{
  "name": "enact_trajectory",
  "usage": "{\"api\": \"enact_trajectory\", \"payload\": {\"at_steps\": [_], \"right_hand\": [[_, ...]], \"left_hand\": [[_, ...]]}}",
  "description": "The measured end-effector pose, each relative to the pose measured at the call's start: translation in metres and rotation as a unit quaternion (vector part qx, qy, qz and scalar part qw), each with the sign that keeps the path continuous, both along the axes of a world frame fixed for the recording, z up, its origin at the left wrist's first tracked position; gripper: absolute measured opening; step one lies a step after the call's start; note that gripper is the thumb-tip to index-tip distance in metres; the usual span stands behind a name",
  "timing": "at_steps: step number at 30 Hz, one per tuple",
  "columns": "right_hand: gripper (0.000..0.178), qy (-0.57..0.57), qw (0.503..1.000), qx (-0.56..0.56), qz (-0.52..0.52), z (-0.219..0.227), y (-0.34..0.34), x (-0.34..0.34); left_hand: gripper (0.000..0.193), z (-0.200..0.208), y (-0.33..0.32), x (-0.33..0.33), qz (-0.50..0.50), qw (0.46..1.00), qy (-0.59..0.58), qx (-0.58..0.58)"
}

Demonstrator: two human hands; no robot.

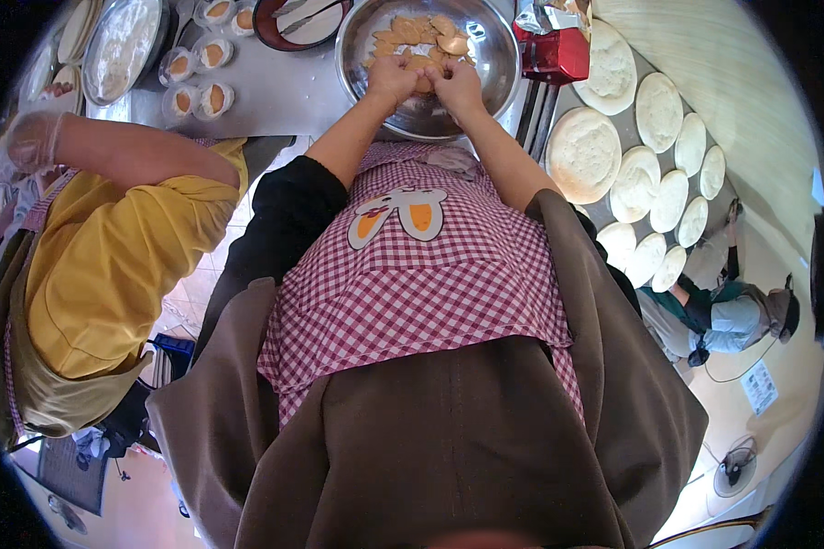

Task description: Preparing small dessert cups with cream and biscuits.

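A large shiny metal bowl (355, 69) stands on the metal table at the far middle. Flat, orange-tan pieces (417, 32) of food lie in it, some overlapping; their exact kind is hard to tell. Both my hands reach over the bowl's near part, close together. My left hand (393, 80) has its fingers closed on a tan piece (423, 83), seen between the two hands. From the other side, my right hand (458, 87) pinches at the same piece, its fingertips partly hidden.
Left of the bowl are a dark red dish (267, 26) with utensils and several small clear cups (212, 53) with orange filling. A red box (555, 57) stands right of it. Pale round breads (584, 156) cover the surface at right. A co-worker in a yellow sleeve (128, 265) works at left.
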State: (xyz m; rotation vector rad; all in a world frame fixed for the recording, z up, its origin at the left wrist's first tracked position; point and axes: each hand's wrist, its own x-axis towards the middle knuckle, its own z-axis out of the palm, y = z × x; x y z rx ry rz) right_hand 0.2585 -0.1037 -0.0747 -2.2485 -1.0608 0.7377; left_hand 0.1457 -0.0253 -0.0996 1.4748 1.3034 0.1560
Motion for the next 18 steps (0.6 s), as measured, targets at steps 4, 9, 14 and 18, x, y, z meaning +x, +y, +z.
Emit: {"api": "enact_trajectory", "payload": {"at_steps": [4,9,14,18], "right_hand": [[0.033,0.030,0.999,-0.023,-0.029,0.000,0.002,-0.002],[0.034,0.041,0.999,-0.002,-0.023,-0.006,0.000,0.003],[0.029,0.221,0.974,-0.030,-0.046,-0.005,-0.001,0.013],[0.032,0.190,0.980,0.051,-0.038,-0.002,-0.001,0.013]], "left_hand": [[0.041,0.000,0.000,0.002,0.003,0.999,0.027,0.039],[0.037,-0.001,0.006,0.001,0.001,0.999,0.026,0.028],[0.025,0.024,0.013,-0.003,0.063,0.950,-0.153,-0.266],[0.026,0.028,0.020,-0.008,0.040,0.935,-0.167,-0.311]]}}
